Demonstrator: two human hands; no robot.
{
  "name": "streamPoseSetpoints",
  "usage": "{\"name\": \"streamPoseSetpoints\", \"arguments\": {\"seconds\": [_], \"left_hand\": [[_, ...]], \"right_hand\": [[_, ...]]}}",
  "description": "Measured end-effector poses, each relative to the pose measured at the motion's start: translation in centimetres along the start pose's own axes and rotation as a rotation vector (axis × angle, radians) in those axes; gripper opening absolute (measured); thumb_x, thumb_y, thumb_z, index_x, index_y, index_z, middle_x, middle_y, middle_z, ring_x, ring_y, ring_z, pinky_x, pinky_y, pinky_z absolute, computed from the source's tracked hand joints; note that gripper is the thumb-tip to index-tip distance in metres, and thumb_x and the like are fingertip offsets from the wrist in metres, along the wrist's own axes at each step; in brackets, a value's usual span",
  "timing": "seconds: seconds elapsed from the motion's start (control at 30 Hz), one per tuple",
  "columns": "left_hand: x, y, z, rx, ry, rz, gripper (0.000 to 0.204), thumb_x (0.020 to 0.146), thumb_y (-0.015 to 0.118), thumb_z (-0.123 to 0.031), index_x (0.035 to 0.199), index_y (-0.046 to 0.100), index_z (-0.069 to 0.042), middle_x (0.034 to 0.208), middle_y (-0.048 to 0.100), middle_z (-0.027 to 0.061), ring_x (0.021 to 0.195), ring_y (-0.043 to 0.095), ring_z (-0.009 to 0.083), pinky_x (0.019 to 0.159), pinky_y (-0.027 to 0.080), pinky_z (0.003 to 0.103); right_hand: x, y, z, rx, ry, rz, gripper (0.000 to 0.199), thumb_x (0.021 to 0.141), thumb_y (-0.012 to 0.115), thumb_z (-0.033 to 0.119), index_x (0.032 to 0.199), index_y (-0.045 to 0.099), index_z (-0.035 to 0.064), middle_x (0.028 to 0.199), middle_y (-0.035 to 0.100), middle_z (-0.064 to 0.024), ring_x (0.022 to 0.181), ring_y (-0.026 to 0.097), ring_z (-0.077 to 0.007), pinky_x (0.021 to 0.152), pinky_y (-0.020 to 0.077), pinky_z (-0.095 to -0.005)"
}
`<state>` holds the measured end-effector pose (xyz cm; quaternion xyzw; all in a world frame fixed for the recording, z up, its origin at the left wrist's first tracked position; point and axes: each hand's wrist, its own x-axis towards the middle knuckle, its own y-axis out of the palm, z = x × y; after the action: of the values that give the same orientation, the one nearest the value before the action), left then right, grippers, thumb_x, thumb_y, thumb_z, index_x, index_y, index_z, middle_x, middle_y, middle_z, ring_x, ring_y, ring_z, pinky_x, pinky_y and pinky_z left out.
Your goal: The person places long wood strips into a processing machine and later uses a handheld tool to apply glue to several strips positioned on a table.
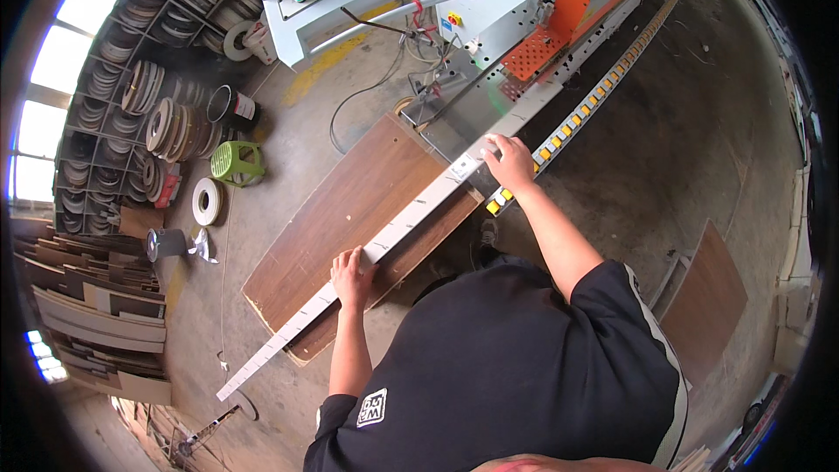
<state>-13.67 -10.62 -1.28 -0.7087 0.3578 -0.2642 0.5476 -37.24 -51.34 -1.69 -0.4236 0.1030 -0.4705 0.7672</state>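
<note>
A long, narrow white board [398,229] with short dark marks along it runs diagonally from the lower left up to the machine. Its lower left end sticks out past a brown wood-grain tabletop [350,183]. My left hand [352,280] is closed around the board's near edge about midway along the tabletop. Farther up, my right hand [511,163] grips the same board close to the machine's infeed, fingers bent over its top. A small label [461,168] sits on the board just left of my right hand.
The grey machine [384,0] carries an orange perforated guard [546,39]. A rail with yellow rollers [577,120] stretches beside it at the right. At left stand a green stool [236,163], a black bucket [232,107] and racks of edging rolls [166,127]. A brown panel [706,301] leans at the right.
</note>
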Motion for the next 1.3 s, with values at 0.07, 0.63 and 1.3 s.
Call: {"name": "streamPoseSetpoints", "arguments": {"seconds": [0.07,0.63,1.3], "left_hand": [[0.2,0.2,1.3,-0.017,-0.011,-0.05,0.064,0.074,0.088,-0.028,0.132,0.065,-0.014,0.126,0.065,0.0061,0.118,0.059,0.0296,0.097,0.048,0.045],[1.0,-0.6,5.2,-0.021,-0.112,-0.191,0.056,0.077,0.087,-0.026,0.129,0.068,-0.014,0.125,0.066,0.0084,0.118,0.059,0.0321,0.101,0.048,0.046],[7.5,-0.1,3.2,-0.019,-0.088,-0.218,0.055,0.077,0.087,-0.022,0.128,0.067,-0.012,0.125,0.065,0.0101,0.117,0.059,0.0342,0.102,0.049,0.045]], "right_hand": [[-0.6,0.8,0.8,-0.061,-0.07,-0.026,0.029,0.091,0.072,0.029,0.115,0.072,0.0115,0.108,0.076,-0.0092,0.105,0.069,-0.032,0.092,0.0533,-0.0431],[6.3,10.2,3.9,0.378,0.62,0.461,0.041,0.102,0.062,0.038,0.083,0.072,0.003,0.065,0.07,-0.0044,0.051,0.066,-0.0149,0.052,0.052,-0.035],[10.7,10.3,0.2,0.576,0.794,0.456,0.043,0.103,0.066,0.037,0.078,0.062,0.0019,0.065,0.066,-0.0063,0.048,0.064,-0.0146,0.04,0.0477,-0.0297]]}}
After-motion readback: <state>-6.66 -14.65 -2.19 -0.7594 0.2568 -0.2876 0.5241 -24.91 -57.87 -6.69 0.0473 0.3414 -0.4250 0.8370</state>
